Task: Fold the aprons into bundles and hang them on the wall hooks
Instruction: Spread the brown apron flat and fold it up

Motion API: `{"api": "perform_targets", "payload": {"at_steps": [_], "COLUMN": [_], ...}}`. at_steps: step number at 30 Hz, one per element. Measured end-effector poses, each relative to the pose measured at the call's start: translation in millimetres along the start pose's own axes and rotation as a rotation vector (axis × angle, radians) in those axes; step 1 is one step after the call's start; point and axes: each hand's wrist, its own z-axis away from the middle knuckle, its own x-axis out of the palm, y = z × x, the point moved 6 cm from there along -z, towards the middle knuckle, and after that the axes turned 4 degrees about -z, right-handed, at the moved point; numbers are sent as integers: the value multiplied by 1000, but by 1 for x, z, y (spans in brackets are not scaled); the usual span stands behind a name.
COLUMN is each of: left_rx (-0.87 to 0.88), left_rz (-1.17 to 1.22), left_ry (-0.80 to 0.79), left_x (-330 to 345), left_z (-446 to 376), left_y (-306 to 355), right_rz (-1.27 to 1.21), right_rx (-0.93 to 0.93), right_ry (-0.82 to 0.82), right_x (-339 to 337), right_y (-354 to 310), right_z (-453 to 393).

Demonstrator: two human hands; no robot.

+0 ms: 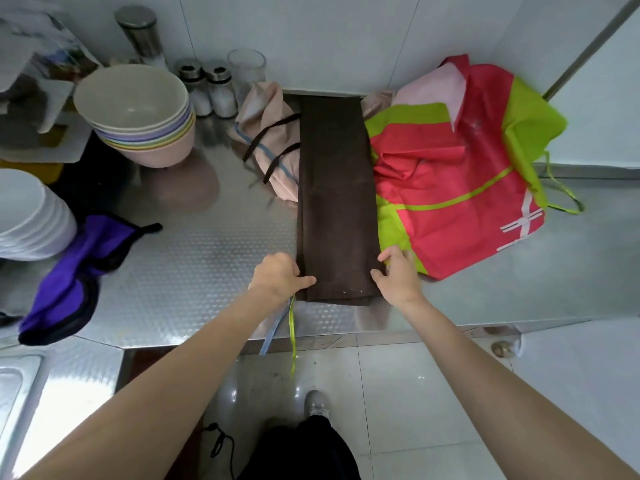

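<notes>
At the center of the frame the brown apron (337, 199) lies folded into a long narrow strip on the steel counter (194, 265), its near corners pinched by the left hand (278, 277) and right hand (396, 275).

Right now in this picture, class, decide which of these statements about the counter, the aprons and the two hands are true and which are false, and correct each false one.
1. The brown apron lies folded into a long narrow strip on the metal counter. True.
2. Both hands hold the far end of the brown apron by the wall. False: the left hand and right hand grip its near end, at the two corners.
3. The red and green apron lies to the right of the brown one. True.
4. The purple apron hangs on a wall hook. False: it lies on the counter at the left.
5. The stack of pastel bowls is upside down. False: the bowls stand open side up.
</notes>
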Motion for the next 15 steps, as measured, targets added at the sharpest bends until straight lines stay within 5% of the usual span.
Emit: {"api": "perform_targets", "payload": {"at_steps": [6,11,15], "left_rx": [397,370,276], "left_rz": [-424,-271,-3], "left_ry": [28,120,153], "left_x": [28,17,2], "left_z": [22,15,8], "left_y": [23,24,16], "right_rz": [532,765,815], "right_rx": [-815,-786,-781], "right_ry": [122,52,157], "right_x": [-2,15,21], "right_y": [-19,-12,-23], "right_z": [56,55,51]}}
